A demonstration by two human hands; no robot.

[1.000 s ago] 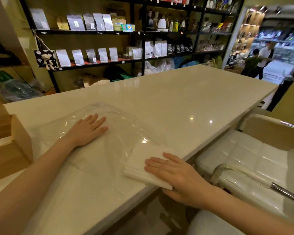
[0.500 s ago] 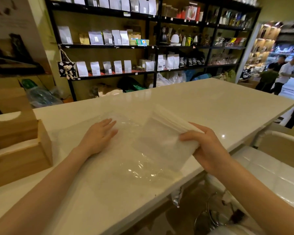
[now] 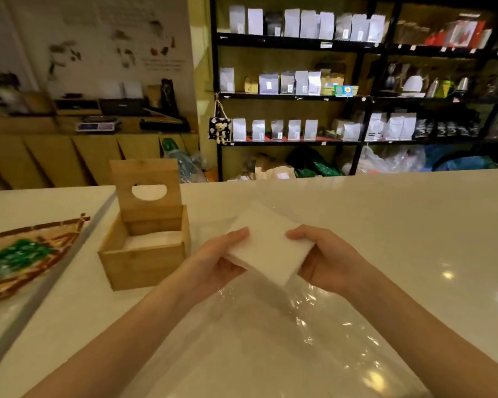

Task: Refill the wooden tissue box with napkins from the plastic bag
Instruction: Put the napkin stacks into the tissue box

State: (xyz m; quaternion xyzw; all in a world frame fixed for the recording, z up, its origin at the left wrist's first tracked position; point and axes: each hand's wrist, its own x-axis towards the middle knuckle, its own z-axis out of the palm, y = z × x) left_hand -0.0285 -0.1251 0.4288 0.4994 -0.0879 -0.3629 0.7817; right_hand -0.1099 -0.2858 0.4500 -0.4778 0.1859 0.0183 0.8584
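Held above the white glossy tabletop [image 3: 385, 225]: a thick square stack of plain white paper napkins [image 3: 266, 248], edges flush, layered side faintly visible along the near-right edge, surface unmarked. Pinched from both sides: left hand [image 3: 222, 261] closed on the left corner, thumb on top and fingers beneath; right hand [image 3: 325, 258] closed on the right corner the same way. Both grips wrapped snugly around the stack.

Lying flat and crinkled below the hands, near the viewer: a clear plastic bag [image 3: 285, 340], catching glints of light. Just left of the stack, resting on the tabletop: a light wooden tissue box [image 3: 144, 251] with its hinged lid [image 3: 147, 193] standing upright, half-moon opening cut through it, a low layer of white napkins already inside. Far left: a brown, green and white patterned wrapper [image 3: 20, 254] beside a grey strip. Beyond the tabletop: black shelves of silver and white pouches [image 3: 285, 79].

Compared with half a second ago: left hand lifted off the bag and brought onto the stack, formerly gripped by the right hand alone; stack drawn clear of the bag's mouth and nearer the box; view swung left, bringing the whole box into sight.

Stack tilted, far edge raised, one corner pointing far-left and the opposite corner near-right toward the viewer; no clear long axis, being square.
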